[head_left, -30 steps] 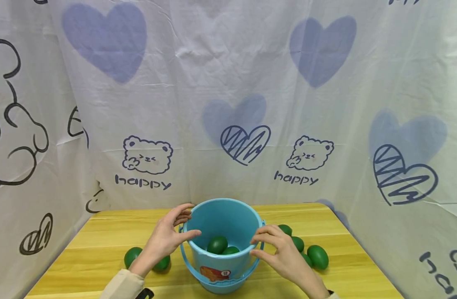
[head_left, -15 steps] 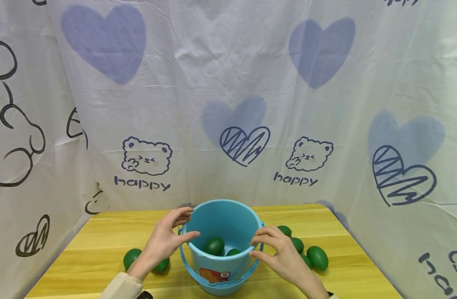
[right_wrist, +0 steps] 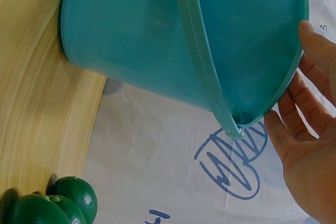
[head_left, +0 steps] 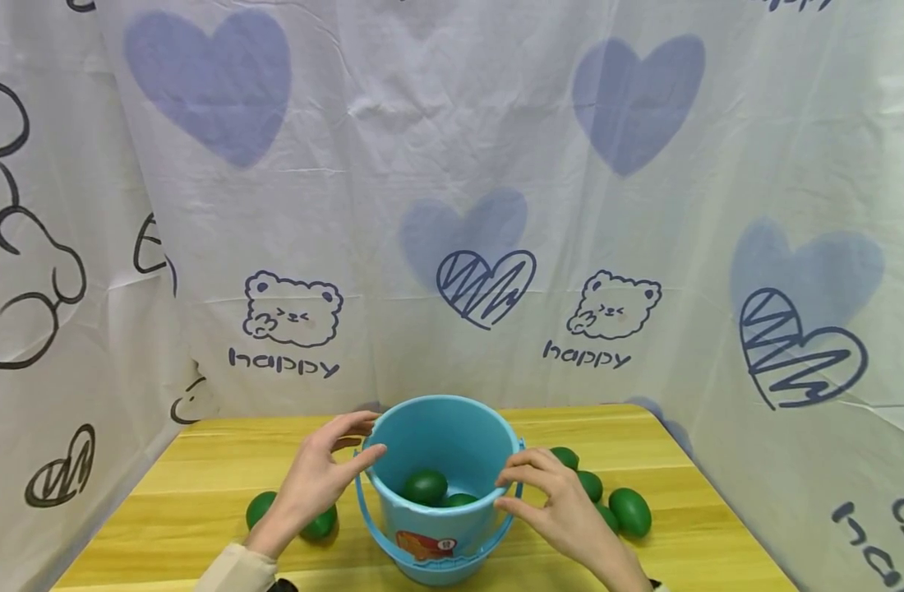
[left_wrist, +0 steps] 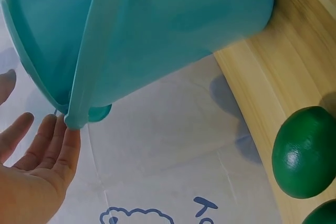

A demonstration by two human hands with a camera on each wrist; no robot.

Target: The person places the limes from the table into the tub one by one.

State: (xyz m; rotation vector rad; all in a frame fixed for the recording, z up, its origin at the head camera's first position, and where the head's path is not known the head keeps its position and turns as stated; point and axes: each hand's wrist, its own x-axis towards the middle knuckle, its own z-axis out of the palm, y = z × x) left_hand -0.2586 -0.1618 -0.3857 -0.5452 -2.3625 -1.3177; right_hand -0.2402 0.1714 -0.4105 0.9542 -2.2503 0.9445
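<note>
A light blue plastic bucket [head_left: 443, 526] stands upright on the table, its handle [head_left: 371, 522] hanging down at the front. Two glossy dark green fruits, avocado-like in shape, lie at the bottom: a larger-looking one [head_left: 426, 487] and one partly hidden by the front wall [head_left: 461, 500]. At the bucket's left side is my left hand [head_left: 315, 473], fingertips by the handle's hinge and thumb apart from the rim in the left wrist view. My right hand [head_left: 551, 497] touches the right rim with its fingertips, fingers loosely bent, as the right wrist view [right_wrist: 310, 135] also shows.
Two more green fruits lie left of the bucket, one [head_left: 260, 508] partly behind my left wrist. To the right are several others, the nearest fully visible one [head_left: 630, 512] beside my right wrist. The yellow wooden table [head_left: 200, 460] ends at a printed white cloth [head_left: 452, 123].
My left hand has shifted slightly left, its thumb drawing back from over the bucket's rim. The fruits inside have rolled a little. My right hand stays at the rim.
</note>
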